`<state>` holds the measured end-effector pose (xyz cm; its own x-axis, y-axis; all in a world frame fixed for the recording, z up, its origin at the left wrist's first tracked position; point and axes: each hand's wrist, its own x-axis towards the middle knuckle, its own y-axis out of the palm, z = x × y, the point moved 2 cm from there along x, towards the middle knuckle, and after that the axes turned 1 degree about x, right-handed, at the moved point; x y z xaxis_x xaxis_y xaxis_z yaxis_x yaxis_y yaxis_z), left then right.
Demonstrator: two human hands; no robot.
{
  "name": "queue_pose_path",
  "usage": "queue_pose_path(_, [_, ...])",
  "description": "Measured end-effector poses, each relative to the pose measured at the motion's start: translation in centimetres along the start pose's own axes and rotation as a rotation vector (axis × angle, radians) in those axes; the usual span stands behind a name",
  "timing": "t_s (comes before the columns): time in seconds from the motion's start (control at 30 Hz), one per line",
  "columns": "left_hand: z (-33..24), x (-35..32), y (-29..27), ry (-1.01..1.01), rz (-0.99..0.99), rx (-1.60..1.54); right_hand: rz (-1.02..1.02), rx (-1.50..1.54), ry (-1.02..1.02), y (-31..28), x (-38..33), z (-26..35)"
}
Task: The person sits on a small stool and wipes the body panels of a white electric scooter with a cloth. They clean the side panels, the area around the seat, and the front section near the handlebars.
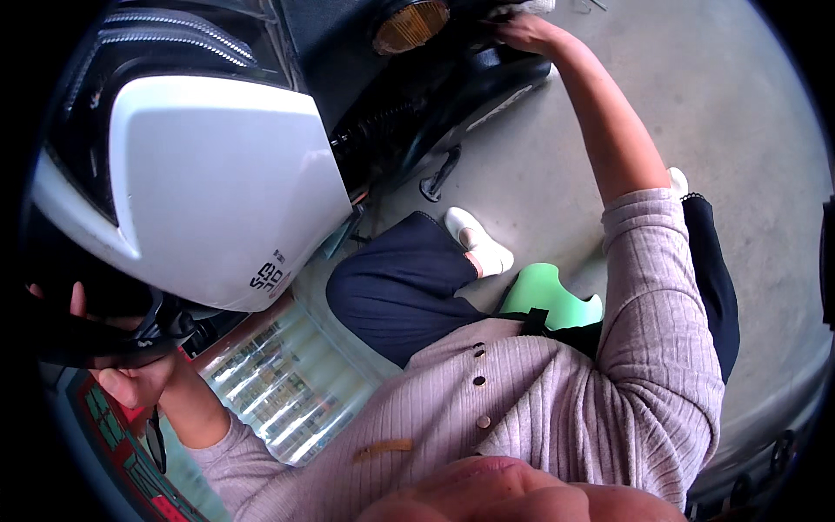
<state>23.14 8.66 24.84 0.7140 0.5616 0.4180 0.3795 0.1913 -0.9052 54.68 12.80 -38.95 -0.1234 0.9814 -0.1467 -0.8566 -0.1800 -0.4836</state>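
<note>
Gripping black handlebar point(78, 344), left hand point(130, 378); right hand point(522, 30) on scooter point(217, 174).

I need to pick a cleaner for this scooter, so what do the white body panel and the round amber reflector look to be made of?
The white body panel looks like moulded plastic with a glossy painted or polished finish: smooth curved surface, soft sheen, crisp edges. The amber reflector appears to be translucent ribbed plastic, going by its fine lines. The right hand rests just beside it; the left hand grips a dark part below the panel.
</note>
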Motion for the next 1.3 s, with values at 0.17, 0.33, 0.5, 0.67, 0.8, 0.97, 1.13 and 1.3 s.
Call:
queue_pose_path(0.17, [0.4, -1.1, -0.2, 0.012, -0.069, -0.021, -0.130, 0.116, -0.104, -0.9, -2.5, 10.3])
queue_pose_path(0.33, [-0.1, -1.1, -1.3, 0.067, -0.004, 0.155, -0.222, 0.240, 0.019, -4.1, -5.8, 13.9])
queue_pose_path(0.5, [-0.9, 0.2, 0.5, 0.197, -0.026, -0.059, -0.177, 0.519, 0.209, -2.8, -4.3, 1.9])
queue_pose_path(0.67, [-1.6, -0.5, -1.0, 0.206, 0.072, -0.127, 0.048, 1.266, 0.347, 1.0, -3.1, -2.5])
queue_pose_path(0.8, [0.0, -1.0, -2.5, 0.177, 0.151, -0.548, 0.007, 1.449, 0.413, 5.4, -1.6, -3.7])
queue_pose_path(0.97, [-0.1, -1.4, -3.1, 0.177, 0.174, -0.412, 0.065, 1.989, 0.441, 12.8, 0.1, -3.3])
queue_pose_path(1.13, [-0.5, -1.5, -1.9, 0.135, 0.013, -0.292, 0.191, 2.218, 0.105, 12.0, -0.5, -3.1])
queue_pose_path(1.3, [-0.9, -2.1, 0.2, 0.058, -0.270, -0.247, -0.170, 1.885, 0.109, 3.4, -3.5, -2.8])
